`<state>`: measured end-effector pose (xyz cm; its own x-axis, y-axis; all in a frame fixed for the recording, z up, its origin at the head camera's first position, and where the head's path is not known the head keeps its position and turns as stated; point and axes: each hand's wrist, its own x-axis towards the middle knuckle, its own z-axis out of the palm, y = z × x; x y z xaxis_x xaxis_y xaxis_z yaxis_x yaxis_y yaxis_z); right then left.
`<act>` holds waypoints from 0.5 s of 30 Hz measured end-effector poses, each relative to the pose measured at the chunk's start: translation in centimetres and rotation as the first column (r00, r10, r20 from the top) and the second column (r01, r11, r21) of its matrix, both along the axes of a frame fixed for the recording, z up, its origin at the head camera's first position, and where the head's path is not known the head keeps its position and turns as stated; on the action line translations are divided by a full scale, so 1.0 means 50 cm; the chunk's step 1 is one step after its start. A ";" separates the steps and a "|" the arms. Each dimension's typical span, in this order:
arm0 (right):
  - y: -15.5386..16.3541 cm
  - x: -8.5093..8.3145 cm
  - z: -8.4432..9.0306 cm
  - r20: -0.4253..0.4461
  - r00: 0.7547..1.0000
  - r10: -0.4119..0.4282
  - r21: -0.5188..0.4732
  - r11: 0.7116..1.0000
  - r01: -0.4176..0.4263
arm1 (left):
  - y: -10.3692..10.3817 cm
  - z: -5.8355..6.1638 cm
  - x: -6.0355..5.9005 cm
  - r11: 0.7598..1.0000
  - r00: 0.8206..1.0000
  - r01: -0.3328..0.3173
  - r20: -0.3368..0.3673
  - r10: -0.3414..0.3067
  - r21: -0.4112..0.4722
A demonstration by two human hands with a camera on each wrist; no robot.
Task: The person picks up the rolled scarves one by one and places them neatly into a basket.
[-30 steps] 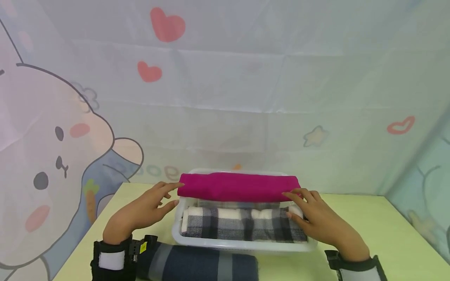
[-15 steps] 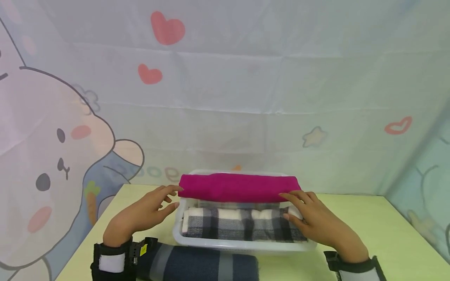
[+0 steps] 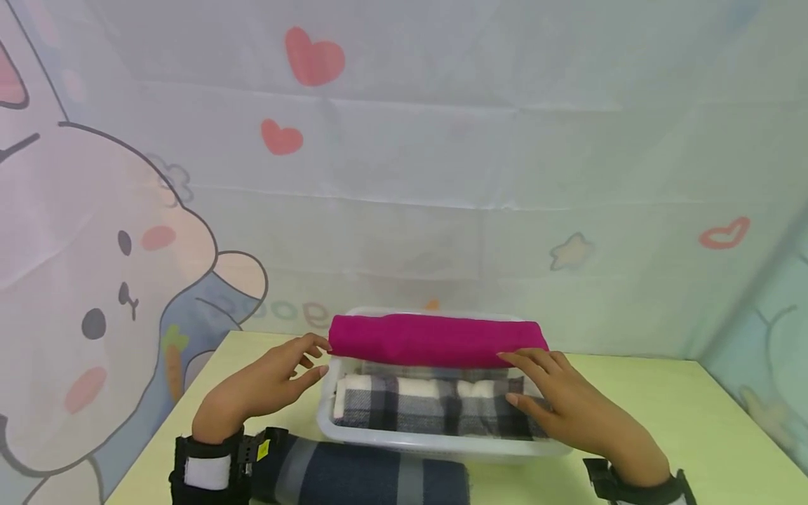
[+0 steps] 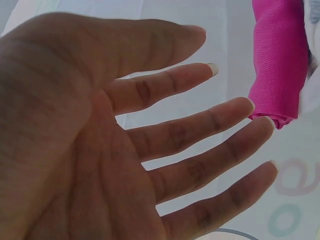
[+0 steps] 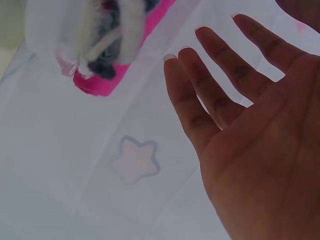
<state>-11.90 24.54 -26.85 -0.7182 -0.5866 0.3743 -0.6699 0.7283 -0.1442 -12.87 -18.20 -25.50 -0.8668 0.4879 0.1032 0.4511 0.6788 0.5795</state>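
Observation:
A rolled magenta cloth (image 3: pixel 435 341) lies across the far side of a white plastic basket (image 3: pixel 442 443). In front of it, inside the basket, is a rolled grey, black and white plaid cloth (image 3: pixel 423 405). My left hand (image 3: pixel 271 382) has its fingertips right at the magenta roll's left end, fingers spread and relaxed. In the left wrist view two fingertips (image 4: pixel 262 125) overlap that roll's end. My right hand (image 3: pixel 562 400) hovers over the basket's right side with loosely extended fingers, the index tip overlapping the magenta roll's lower edge. Neither hand grips anything.
A dark blue rolled cloth (image 3: pixel 360 473) with lighter stripes lies on the yellow-green table (image 3: pixel 669 414) before the basket, beside the left wrist. Behind the table hangs a pale backdrop (image 3: pixel 442 161) printed with a rabbit, hearts and a star.
The head view has shifted slightly. My left fingertips have drawn back a little from the magenta roll's left end, and my right fingertips have slid slightly left and nearer. The rolls keep their places.

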 end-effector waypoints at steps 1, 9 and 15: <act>0.000 0.001 0.000 -0.004 1.000 0.000 0.002 1.000 0.000 | 0.000 0.000 0.000 1.000 1.000 0.000 0.001 0.000 0.001; -0.008 0.003 -0.002 -0.050 0.998 0.028 0.017 0.999 -0.028 | 0.000 0.000 0.008 1.000 0.999 -0.007 0.034 0.007 0.006; -0.013 0.004 -0.002 -0.053 0.998 0.027 0.033 0.999 -0.025 | -0.001 0.000 0.007 1.000 0.999 -0.004 0.032 0.004 0.004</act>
